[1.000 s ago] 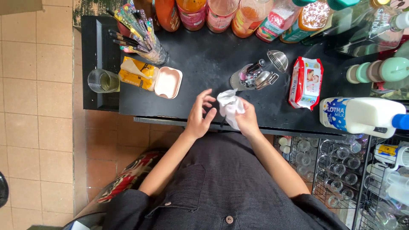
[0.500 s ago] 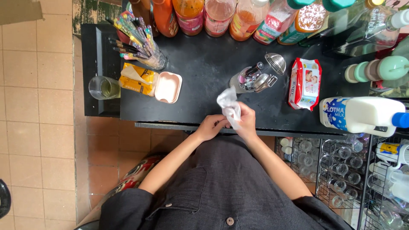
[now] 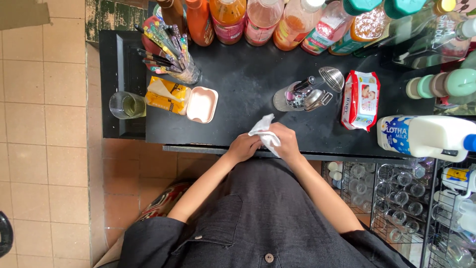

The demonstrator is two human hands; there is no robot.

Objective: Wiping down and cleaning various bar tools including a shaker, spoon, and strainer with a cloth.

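Both hands meet at the counter (image 3: pixel 238 99) edge; right hand (image 3: pixel 286 144) fingers pinch a white wipe (image 3: pixel 265 134); left hand (image 3: pixel 244 147) fingers curl against it; soft, light, probably damp; best gripped by a bunched fold.

At frame centre, a white wet wipe (image 3: pixel 265 133) lies on a black counter (image 3: pixel 248 84). The wipes packet (image 3: pixel 360 100) at right is red and white; the small lidded box (image 3: pixel 202 104) at left is pale pink, beside a yellow packet (image 3: pixel 166 95). The shirt (image 3: pixel 258 213) below is dark grey.
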